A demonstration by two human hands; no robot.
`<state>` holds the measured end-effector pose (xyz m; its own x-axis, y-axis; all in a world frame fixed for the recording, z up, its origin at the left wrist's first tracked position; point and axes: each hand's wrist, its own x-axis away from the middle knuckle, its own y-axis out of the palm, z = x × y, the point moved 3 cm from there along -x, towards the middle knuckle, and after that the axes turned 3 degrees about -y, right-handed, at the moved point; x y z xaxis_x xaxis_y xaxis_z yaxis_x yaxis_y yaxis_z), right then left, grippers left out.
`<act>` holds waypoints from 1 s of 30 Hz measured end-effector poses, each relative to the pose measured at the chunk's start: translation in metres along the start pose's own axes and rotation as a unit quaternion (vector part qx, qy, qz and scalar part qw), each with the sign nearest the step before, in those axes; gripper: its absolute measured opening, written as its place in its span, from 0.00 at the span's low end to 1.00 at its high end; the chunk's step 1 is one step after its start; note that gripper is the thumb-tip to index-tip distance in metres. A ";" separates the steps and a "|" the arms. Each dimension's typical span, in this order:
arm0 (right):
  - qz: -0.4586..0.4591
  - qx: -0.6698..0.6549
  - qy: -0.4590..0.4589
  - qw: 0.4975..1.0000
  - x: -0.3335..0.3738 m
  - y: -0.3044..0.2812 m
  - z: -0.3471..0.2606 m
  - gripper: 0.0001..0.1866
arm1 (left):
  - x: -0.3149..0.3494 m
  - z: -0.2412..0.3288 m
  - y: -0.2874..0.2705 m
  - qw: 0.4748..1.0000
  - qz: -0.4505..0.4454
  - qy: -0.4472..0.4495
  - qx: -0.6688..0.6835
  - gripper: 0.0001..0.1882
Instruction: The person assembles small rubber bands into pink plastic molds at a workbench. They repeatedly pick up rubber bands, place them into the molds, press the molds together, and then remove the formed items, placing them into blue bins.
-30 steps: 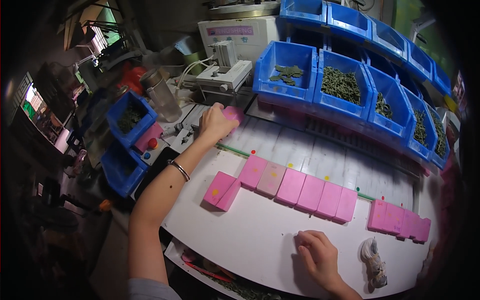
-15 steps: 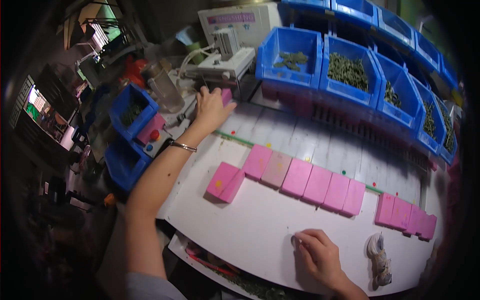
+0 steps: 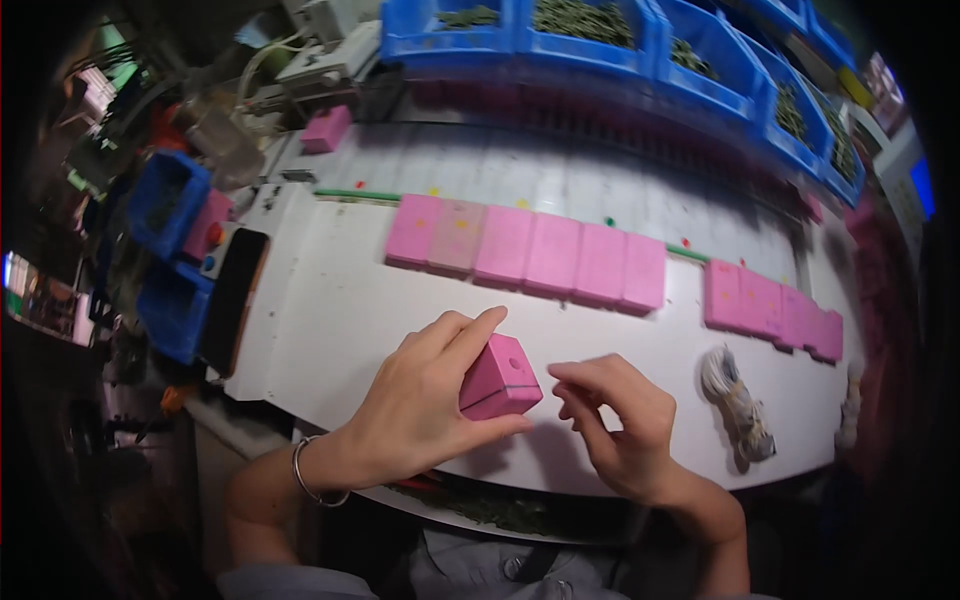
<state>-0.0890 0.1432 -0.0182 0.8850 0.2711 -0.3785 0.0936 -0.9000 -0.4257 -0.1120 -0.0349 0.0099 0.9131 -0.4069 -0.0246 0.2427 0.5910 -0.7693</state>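
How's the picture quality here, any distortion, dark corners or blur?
Head view: strong fisheye bend, so the row of pink boxes and the blue bins curve; corners vignette to black; the left hand and its pink box are sharp, casting soft shadows on the white table.

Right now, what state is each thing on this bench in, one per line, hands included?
Left hand: gripping the pink box.
Pink box: closed, tilted, lifted off the table.
Right hand: empty, fingers curled beside the box.
Row of boxes: lying flat, side by side.
Blue bins: open, holding green material.
Bundle: lying loose on the table.
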 end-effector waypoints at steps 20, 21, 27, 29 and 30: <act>-0.121 -0.231 0.182 0.948 0.013 -0.034 -0.009 0.04 | -0.003 0.018 0.026 0.984 -0.081 0.005 0.158 0.39; -0.119 -0.273 0.191 0.935 0.014 -0.033 -0.009 0.04 | -0.005 0.016 0.030 0.968 -0.112 -0.048 0.219 0.38; -0.101 -0.268 0.177 0.942 0.026 -0.028 -0.011 0.03 | -0.008 -0.001 0.064 0.831 -0.237 -0.112 0.491 0.41; -0.104 -0.296 0.202 0.928 0.031 -0.029 -0.006 0.04 | -0.004 0.000 0.074 0.786 -0.251 -0.125 0.551 0.41; -0.099 -0.297 0.209 0.927 0.035 -0.029 -0.003 0.04 | -0.007 0.000 0.076 0.798 -0.245 -0.134 0.534 0.42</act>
<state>-0.0598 0.1776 -0.0168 0.9117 0.4059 0.0628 0.3968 -0.9099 0.1209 -0.0999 0.0127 -0.0482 0.6249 -0.6931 0.3593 0.6031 0.7208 0.3416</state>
